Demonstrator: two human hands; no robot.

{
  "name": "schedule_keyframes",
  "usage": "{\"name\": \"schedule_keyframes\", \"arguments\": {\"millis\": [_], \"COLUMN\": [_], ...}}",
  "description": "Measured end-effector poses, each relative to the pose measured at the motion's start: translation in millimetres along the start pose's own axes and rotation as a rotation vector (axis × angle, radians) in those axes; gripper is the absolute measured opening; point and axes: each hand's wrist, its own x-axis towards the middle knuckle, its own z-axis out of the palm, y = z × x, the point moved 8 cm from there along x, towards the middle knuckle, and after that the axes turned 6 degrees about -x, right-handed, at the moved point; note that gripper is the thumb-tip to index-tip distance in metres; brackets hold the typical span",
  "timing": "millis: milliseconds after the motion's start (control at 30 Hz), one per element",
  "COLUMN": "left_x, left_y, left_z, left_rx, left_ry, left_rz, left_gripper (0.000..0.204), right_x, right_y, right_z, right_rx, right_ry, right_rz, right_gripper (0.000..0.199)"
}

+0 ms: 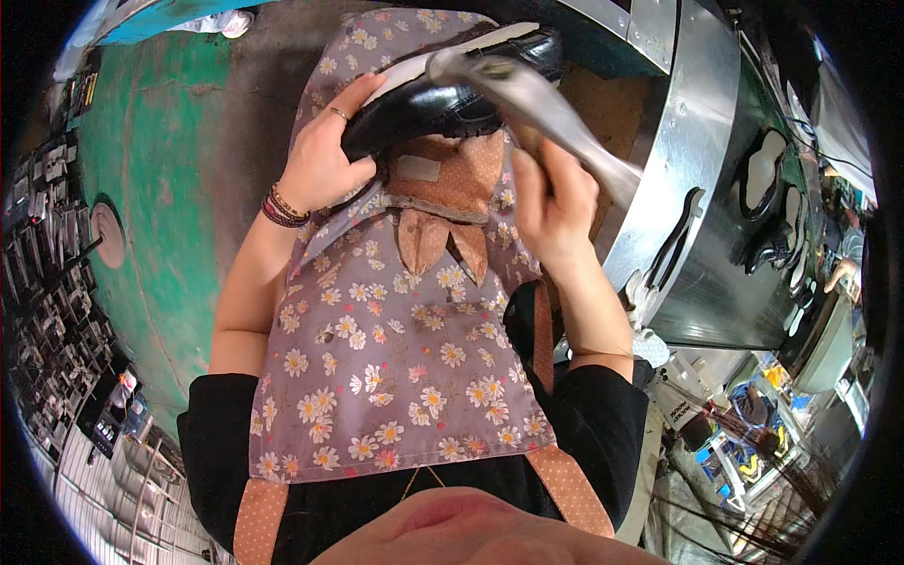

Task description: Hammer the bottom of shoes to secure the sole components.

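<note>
A black leather shoe [443,94] is held on the lap, over a floral apron [386,348], by the left hand [325,160] closed around its side. A metal tool [537,104] is gripped by the right hand [556,202]; its tip is blurred and part of the shoe is hidden behind it.

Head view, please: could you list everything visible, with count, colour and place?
shoe: one, glossy black with pale insole, top centre on the lap
hammer: one, blurred grey metal, over the shoe
apron: one, mauve with daisies, over the lap
metal machine: one, silver, right
floor: green, left
bracelets: several, dark, left wrist
left hand: one, fingers gripping the shoe
right hand: one, closed on the hammer handle
</note>
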Motion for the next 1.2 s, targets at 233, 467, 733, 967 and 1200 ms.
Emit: {"name": "schedule_keyframes", "arguments": {"millis": [233,467,733,967,1200], "left_x": [6,6,12,-5,-23], "left_y": [-8,-1,3,-13,-3], "left_z": [-3,-1,-3,4,14], "left_rx": [-0.138,-0.093,-0.105,-0.78,-1.439], "left_ry": [-0.075,-0.072,-0.065,-0.072,-0.15], "left_rz": [-0.058,-0.068,-0.124,-0.367,-0.496], "left_gripper": [0.082,0.081,0.079,0.073,0.071], "right_x": [-13,-19,-3,-21,-88], "right_y": [12,35,12,63,92], "right_z": [-19,16,-24,-22,24], "right_rx": [0.002,-0.116,0.044,0.003,0.494], "right_ry": [0.161,-0.152,0.098,0.186,0.263], "right_rz": [0.031,0.137,0.022,0.311,0.738], "right_gripper": [0.028,0.045,0.036,0.032,0.038]}}
